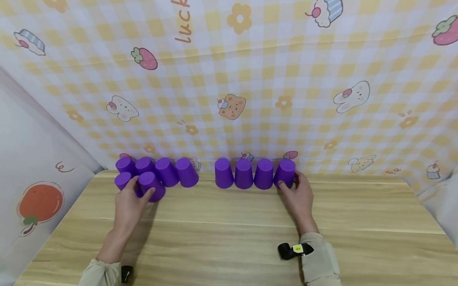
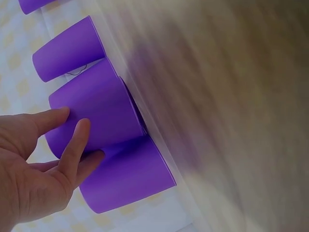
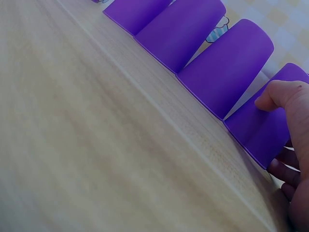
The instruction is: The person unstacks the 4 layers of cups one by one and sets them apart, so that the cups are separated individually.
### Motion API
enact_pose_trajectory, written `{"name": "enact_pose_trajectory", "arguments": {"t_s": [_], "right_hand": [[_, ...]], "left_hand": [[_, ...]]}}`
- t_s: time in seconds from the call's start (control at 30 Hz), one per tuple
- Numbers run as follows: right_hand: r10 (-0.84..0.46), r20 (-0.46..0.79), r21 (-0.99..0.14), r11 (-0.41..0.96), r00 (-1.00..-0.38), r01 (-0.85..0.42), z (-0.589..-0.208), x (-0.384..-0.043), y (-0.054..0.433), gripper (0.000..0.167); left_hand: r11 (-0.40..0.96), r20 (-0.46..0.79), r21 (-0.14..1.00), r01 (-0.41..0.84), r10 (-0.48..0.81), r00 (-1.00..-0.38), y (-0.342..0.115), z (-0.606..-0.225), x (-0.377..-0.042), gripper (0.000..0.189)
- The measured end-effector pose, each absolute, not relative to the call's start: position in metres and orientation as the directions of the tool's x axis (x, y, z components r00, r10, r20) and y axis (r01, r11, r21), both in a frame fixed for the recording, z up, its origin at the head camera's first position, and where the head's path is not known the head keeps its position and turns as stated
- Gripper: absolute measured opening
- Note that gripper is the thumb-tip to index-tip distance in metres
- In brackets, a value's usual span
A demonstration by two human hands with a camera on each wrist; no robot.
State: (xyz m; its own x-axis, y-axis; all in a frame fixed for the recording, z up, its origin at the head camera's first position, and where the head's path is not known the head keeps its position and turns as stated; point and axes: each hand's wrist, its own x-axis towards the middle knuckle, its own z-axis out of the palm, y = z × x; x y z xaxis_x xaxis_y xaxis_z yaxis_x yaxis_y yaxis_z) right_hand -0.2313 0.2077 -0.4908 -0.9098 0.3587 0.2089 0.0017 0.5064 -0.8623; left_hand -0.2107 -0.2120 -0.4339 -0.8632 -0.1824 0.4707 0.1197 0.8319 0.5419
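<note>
Standing upside down with its long axis vertical in the head view, a purple, tapered, plastic-looking cup lies just ahead of the left hand, the nearer one; well to the right, the right hand grips a matching end cup. The left wrist view shows thumb and fingers slightly parted, clamped on the first cup, some fingertips beside a neighbouring purple cup. In the right wrist view, the thumb presses the end cup's wall, other fingers curling round its outer side.
</note>
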Motion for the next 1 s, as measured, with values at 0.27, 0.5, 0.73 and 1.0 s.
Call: {"name": "enact_pose_trajectory", "arguments": {"t_s": [0.27,0.5,0.73,1.0], "right_hand": [[0.352,0.210,-0.858,0.514,-0.912,0.001,-0.491,-0.232,0.208,0.057],[0.349,0.203,-0.860,0.511,-0.915,0.004,-0.491,-0.231,0.209,0.057],[0.351,0.198,-0.864,0.504,-0.915,0.006,-0.490,-0.231,0.208,0.057],[0.351,0.204,-0.865,0.502,-0.914,0.000,-0.490,-0.231,0.208,0.057]], "left_hand": [[0.836,0.493,0.529,0.145,-0.164,-0.854,-0.213,-0.436,-0.212,0.055],[0.816,0.476,0.564,0.128,-0.195,-0.858,-0.210,-0.426,-0.207,0.065],[0.805,0.585,0.566,0.178,-0.240,-0.775,-0.203,-0.408,-0.197,0.052],[0.737,0.750,0.528,0.423,-0.170,-0.640,-0.172,-0.393,-0.197,0.033]]}}
